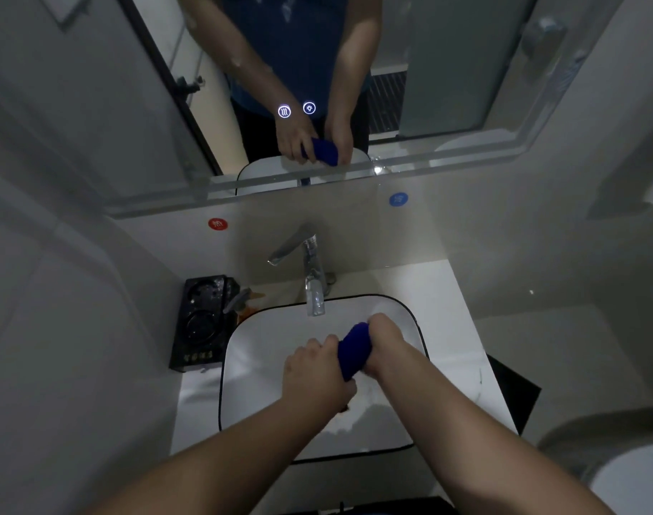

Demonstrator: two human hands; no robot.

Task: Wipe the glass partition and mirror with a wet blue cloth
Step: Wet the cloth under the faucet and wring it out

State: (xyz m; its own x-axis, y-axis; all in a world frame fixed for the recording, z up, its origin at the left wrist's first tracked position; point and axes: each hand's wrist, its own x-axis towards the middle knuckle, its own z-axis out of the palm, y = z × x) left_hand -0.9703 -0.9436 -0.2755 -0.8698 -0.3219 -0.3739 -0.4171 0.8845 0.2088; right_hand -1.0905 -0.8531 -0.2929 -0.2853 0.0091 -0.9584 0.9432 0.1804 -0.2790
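Two bare forearms reach in from the bottom edge and meet over the sink (258, 366). The left hand (317, 369) has its fingers curled round the near end of the cloth (354, 351). The right hand (386, 343) grips the far end. The cloth is a tight dark-blue roll, held between both fists above the white basin, just in front of the tap (312, 276).

The sink has a thin black rim and sits on a pale surface (458, 310). A black box (202, 321) stands on the surface just left of the sink.

On the wall behind the tap are a red sticker (217, 224) to the left and a blue sticker (398, 199) to the right. Above them hangs the mirror (447, 68), which reflects both hands and the cloth. Two round lit icons (284, 111) glow near its lower edge.
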